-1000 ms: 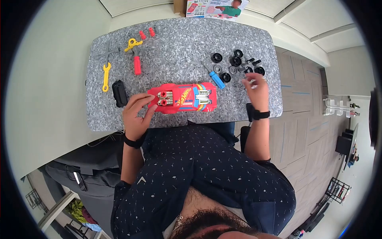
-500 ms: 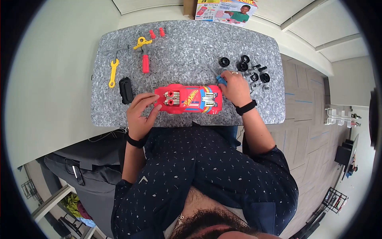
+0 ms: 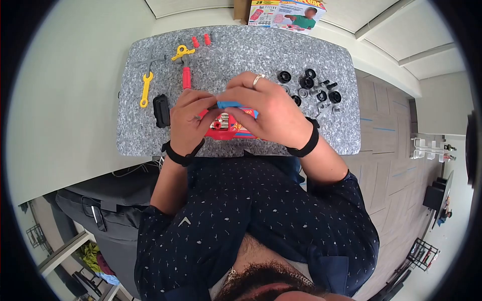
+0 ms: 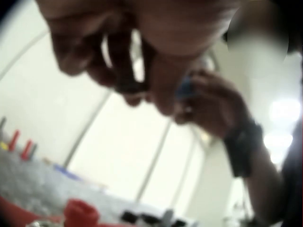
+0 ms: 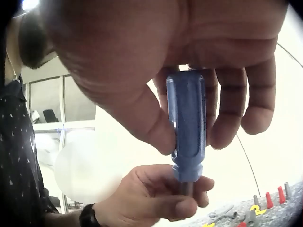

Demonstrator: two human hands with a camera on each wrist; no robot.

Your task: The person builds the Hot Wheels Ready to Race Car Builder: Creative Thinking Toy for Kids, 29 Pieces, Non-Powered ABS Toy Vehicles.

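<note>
Above the red toy car [image 3: 220,135], both hands meet at a toy screwdriver with a blue handle [image 5: 187,123]. My right hand [image 3: 276,110] pinches the handle between thumb and fingers. In the right wrist view the handle stands upright, and its grey shaft [image 5: 186,188] runs down into the thumb and fingers of my left hand [image 5: 158,194], which pinch it. The shaft's tip is hidden by that hand. Beneath the hands the car lies on the table, partly covered, a red engine piece [image 3: 217,125] showing on its silver engine.
Left on the speckled table [image 3: 241,55] lie a black part [image 3: 161,111], a yellow wrench [image 3: 146,90], a grey cross-shaped tool [image 3: 149,62] and a red-handled hammer [image 3: 187,78]. Several black wheels [image 3: 307,82] and grey pieces are at right. A box [image 3: 286,15] stands behind.
My right hand picked up the blue screwdriver from the table's right side and brought it left over the car. My left hand left the car's end and now pinches the shaft.
</note>
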